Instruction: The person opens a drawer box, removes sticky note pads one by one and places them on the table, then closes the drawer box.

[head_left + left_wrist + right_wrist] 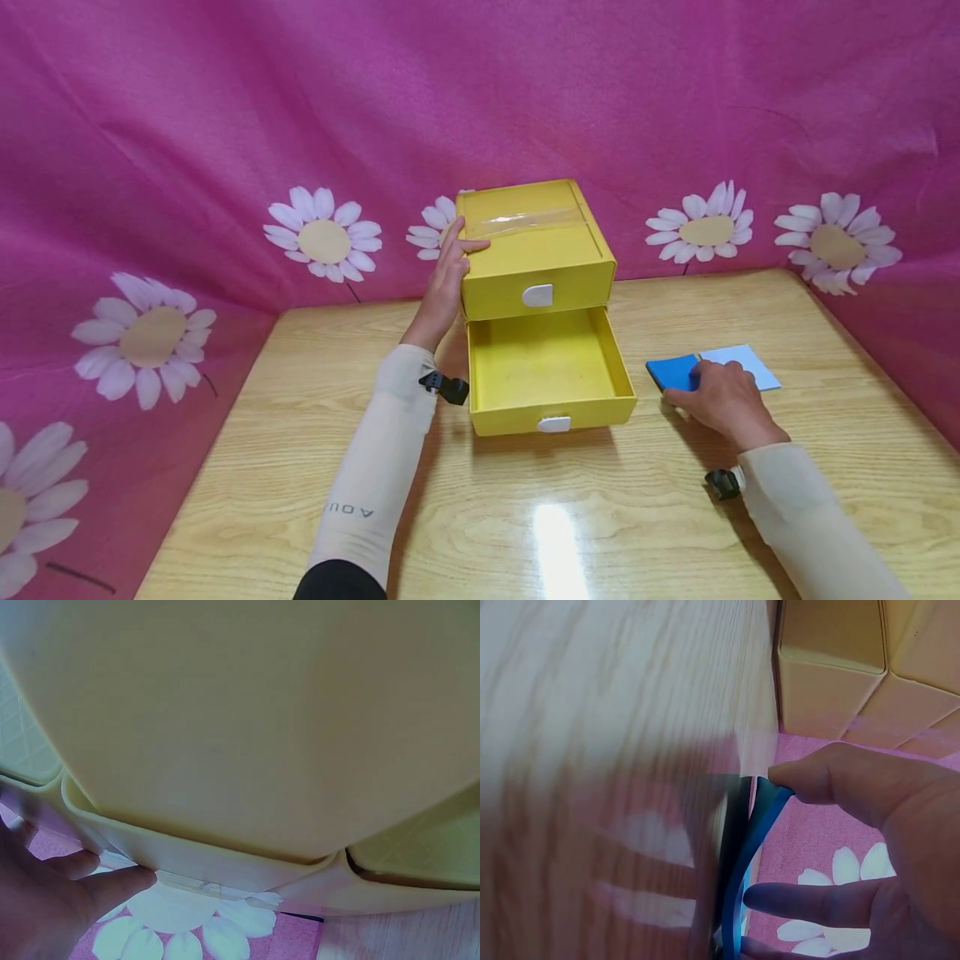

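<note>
A yellow two-drawer box (536, 250) stands at the back middle, its lower drawer (543, 362) pulled out with nothing inside. My left hand (446, 287) rests against the box's left side, its fingers reaching onto the top; the left wrist view shows this hand (60, 892) beside the yellow drawer (195, 735). On the right, my right hand (723, 400) pinches a blue flat piece (672, 372) between thumb and fingers. In the right wrist view the hand (885, 825) holds the blue piece (754, 844) by its edge, that edge bent up from the table.
A light blue flat piece (752, 367) lies beside the blue one, partly behind my right hand. The wooden table (300, 467) meets a pink cloth (480, 100) with white flowers at the back and sides. Clear tape runs over the box top.
</note>
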### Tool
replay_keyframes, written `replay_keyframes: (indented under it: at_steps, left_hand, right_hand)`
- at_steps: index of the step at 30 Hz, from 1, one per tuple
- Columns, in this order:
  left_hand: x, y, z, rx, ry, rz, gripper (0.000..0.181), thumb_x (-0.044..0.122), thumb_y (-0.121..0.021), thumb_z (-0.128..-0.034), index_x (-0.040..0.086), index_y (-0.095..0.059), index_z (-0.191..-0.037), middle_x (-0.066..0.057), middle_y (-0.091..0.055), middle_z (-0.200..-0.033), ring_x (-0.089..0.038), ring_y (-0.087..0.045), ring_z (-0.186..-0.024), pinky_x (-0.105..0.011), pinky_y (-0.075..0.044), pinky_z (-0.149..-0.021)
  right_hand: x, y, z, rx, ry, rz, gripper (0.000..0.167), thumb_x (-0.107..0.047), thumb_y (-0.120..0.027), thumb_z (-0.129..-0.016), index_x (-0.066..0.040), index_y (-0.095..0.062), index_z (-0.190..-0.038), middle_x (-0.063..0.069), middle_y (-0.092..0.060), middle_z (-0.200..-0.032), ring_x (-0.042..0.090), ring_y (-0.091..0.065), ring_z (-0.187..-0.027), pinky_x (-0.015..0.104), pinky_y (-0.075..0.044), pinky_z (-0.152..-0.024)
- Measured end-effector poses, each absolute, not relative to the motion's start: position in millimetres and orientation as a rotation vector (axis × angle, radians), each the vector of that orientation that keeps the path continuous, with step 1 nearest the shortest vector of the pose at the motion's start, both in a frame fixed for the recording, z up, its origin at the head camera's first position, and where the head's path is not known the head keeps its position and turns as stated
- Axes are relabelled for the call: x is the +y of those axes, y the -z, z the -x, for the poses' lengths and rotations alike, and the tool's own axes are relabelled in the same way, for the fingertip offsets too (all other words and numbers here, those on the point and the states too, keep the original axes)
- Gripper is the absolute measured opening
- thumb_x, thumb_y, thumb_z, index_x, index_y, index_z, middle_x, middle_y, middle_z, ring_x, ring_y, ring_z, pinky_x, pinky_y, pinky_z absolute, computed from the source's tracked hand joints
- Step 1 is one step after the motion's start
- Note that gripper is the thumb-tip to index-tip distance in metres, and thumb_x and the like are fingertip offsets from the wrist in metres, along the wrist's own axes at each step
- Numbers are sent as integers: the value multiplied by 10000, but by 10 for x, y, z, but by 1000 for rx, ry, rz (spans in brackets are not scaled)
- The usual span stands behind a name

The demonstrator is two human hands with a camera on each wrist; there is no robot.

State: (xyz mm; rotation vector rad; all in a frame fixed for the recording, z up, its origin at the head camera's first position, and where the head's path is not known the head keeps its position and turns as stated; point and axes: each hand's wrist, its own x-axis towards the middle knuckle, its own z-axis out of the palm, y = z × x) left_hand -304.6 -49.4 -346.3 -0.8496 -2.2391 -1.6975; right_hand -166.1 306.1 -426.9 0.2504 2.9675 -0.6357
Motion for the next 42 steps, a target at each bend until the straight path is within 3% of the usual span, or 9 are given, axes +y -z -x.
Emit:
replay_keyframes:
  at_steps: [11, 18, 25, 36, 42]
  left_hand:
    - [-506, 3464, 3037, -2258, 1714, 834, 471, 286, -296, -954, 94, -566, -1288, 51, -109, -1611, -108, -89, -1452, -473, -113, -1146]
    - [-511, 3466, 3064, -2255, 1734, 849, 449, 202, -290, -973, 44, -549, -1303, -15, -81, -1619, -199, -64, -1471, -499, -88, -1149]
    - [-513, 3469, 3036, -2259, 1704, 819, 476, 278, -297, -939, 78, -570, -1274, 20, -118, -1613, -94, -88, -1450, -465, -118, -1146]
    - [-517, 3468, 3031, -2265, 1705, 830, 464, 322, -297, -968, 118, -564, -1289, 86, -108, -1607, -111, -109, -1449, -513, -123, -1136]
    - [-505, 3472, 3048, -2255, 1699, 844, 486, 313, -291, -949, 85, -569, -1276, 59, -114, -1609, -108, -112, -1447, -488, -129, -1140]
  right_hand:
    - [3047, 4262, 1641, 2964, 550, -229, 641, -398, -688, -809, 148, -554, -1118, 311, -518, -918, 431, -483, -840, 496, -449, -658]
    - [3037, 4271, 1634, 2975, 519, -228, 617, -404, -704, -799, 137, -571, -1063, 295, -504, -890, 431, -478, -830, 505, -461, -648]
    - [3002, 4278, 1631, 2987, 492, -222, 588, -398, -711, -804, 134, -574, -1013, 285, -493, -869, 427, -475, -825, 500, -463, -648]
    - [2971, 4287, 1624, 2982, 443, -271, 632, -404, -679, -850, 159, -561, -1113, 298, -452, -917, 431, -413, -877, 500, -437, -665]
    - [2966, 4299, 1628, 2980, 441, -293, 603, -362, -671, -872, 162, -545, -1142, 299, -448, -928, 421, -414, -868, 493, -428, -673]
